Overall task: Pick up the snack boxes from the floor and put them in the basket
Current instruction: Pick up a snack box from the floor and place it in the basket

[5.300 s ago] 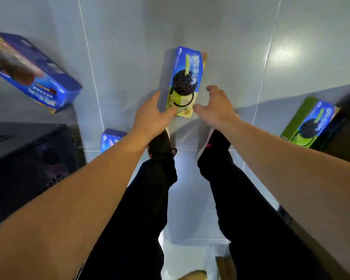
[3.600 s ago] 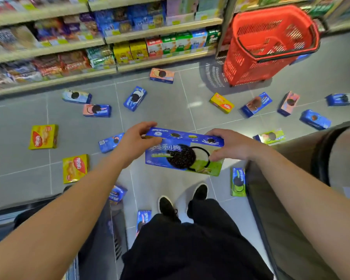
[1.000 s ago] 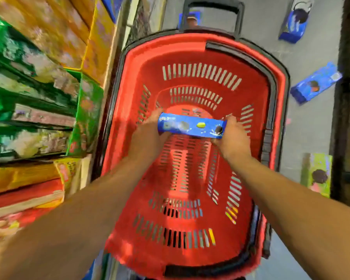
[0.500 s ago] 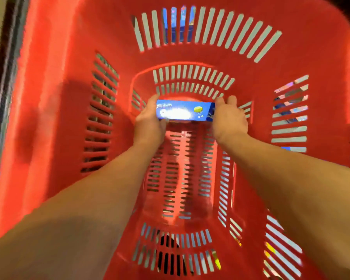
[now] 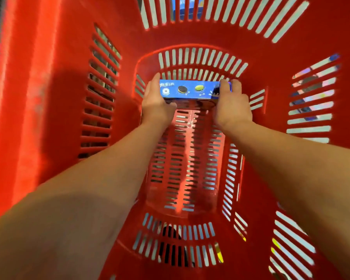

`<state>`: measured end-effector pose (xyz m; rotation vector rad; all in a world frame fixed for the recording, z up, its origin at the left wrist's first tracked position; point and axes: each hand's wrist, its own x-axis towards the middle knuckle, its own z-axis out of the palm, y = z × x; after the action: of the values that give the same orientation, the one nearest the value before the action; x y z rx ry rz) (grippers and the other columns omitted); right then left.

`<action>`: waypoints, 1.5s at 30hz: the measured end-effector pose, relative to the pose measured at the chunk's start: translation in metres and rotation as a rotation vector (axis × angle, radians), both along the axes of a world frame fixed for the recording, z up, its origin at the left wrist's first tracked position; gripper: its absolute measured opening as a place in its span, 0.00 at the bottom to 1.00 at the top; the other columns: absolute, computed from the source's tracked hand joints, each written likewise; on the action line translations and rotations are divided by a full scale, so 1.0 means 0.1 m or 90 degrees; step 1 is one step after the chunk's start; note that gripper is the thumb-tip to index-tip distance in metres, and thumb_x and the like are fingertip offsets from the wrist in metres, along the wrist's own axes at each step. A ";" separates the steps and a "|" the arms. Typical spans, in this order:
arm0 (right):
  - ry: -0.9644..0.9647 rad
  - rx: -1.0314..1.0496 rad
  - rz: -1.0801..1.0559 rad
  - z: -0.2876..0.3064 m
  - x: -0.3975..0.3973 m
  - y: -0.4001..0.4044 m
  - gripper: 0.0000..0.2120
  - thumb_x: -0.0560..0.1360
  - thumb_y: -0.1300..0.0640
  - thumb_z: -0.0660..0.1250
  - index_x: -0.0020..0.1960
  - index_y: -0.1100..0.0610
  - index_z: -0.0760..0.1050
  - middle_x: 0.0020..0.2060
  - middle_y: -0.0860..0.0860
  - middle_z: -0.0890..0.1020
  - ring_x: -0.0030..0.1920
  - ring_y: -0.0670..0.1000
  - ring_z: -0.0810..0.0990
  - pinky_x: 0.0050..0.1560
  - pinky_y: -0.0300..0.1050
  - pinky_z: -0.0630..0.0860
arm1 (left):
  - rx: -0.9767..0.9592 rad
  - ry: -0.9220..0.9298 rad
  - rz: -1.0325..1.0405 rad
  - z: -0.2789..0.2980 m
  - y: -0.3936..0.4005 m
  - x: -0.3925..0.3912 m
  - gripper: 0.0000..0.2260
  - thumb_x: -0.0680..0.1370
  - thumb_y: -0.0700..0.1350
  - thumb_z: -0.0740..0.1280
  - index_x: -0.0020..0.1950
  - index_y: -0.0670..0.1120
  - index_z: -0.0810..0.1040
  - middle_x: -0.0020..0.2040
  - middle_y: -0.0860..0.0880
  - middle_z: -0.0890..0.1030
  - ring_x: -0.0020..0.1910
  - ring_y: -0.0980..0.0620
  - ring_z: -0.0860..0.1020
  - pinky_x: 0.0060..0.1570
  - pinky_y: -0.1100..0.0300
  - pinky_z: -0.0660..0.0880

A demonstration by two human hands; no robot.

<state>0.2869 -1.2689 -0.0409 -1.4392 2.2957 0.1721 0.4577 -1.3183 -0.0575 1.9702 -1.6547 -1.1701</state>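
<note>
Snack box (image 5: 190,89) spans between left hand (image 5: 156,102) and right hand (image 5: 230,106), both gripping its ends.

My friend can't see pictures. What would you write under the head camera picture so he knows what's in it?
Two bare hands, left hand and right hand, hold a long blue cardboard cookie box by its ends, deep inside a red slotted plastic shopping basket, near its far end. Both forearms reach down from the bottom corners.

Dark shoe (image 5: 170,247) beneath the slots
</note>
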 end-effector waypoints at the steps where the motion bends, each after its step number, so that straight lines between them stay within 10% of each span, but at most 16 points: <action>1: -0.009 0.011 -0.003 0.11 0.02 0.06 0.33 0.75 0.63 0.65 0.76 0.55 0.55 0.74 0.57 0.57 0.61 0.66 0.71 0.53 0.54 0.73 | 0.004 0.007 -0.007 0.14 0.04 0.01 0.37 0.69 0.36 0.71 0.76 0.48 0.61 0.69 0.50 0.71 0.66 0.55 0.71 0.61 0.73 0.62; 7: -0.079 0.047 -0.015 1.13 0.14 0.56 0.29 0.74 0.57 0.69 0.72 0.56 0.62 0.67 0.56 0.66 0.63 0.64 0.71 0.58 0.55 0.73 | 0.033 -0.039 -0.108 1.31 0.51 0.11 0.33 0.69 0.47 0.70 0.73 0.47 0.67 0.67 0.48 0.76 0.65 0.49 0.74 0.65 0.57 0.69; 18: -0.151 -0.112 0.134 4.01 -0.17 2.13 0.21 0.66 0.56 0.69 0.57 0.62 0.75 0.48 0.63 0.79 0.48 0.66 0.79 0.48 0.55 0.76 | 0.078 -0.115 -0.262 4.19 2.04 -0.02 0.32 0.71 0.51 0.71 0.74 0.46 0.67 0.67 0.43 0.76 0.64 0.46 0.75 0.62 0.57 0.69; 26: -0.127 -0.011 0.207 5.37 -0.77 3.42 0.32 0.70 0.46 0.69 0.70 0.58 0.67 0.66 0.58 0.71 0.65 0.62 0.69 0.63 0.54 0.68 | -0.012 -0.125 -0.227 5.66 3.47 -0.48 0.30 0.74 0.46 0.72 0.74 0.44 0.66 0.70 0.43 0.73 0.68 0.46 0.71 0.66 0.61 0.62; 35: -0.100 0.044 0.244 5.72 -1.17 4.68 0.36 0.72 0.46 0.70 0.75 0.55 0.59 0.75 0.56 0.61 0.72 0.60 0.62 0.67 0.55 0.68 | -0.015 -0.057 -0.257 6.20 4.80 -0.92 0.30 0.73 0.43 0.72 0.74 0.44 0.66 0.68 0.44 0.74 0.66 0.47 0.72 0.56 0.66 0.64; 45: -0.047 0.073 0.361 5.60 -1.24 5.76 0.39 0.73 0.45 0.70 0.77 0.53 0.55 0.75 0.55 0.61 0.74 0.58 0.61 0.70 0.55 0.66 | -0.015 -0.048 -0.195 5.84 6.06 -0.72 0.35 0.72 0.52 0.72 0.76 0.45 0.62 0.73 0.46 0.69 0.71 0.47 0.67 0.67 0.55 0.65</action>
<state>0.1630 -0.6932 0.5194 -1.9585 1.7344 0.3989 0.3859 -0.7119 0.5261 1.8099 -2.0559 -1.1819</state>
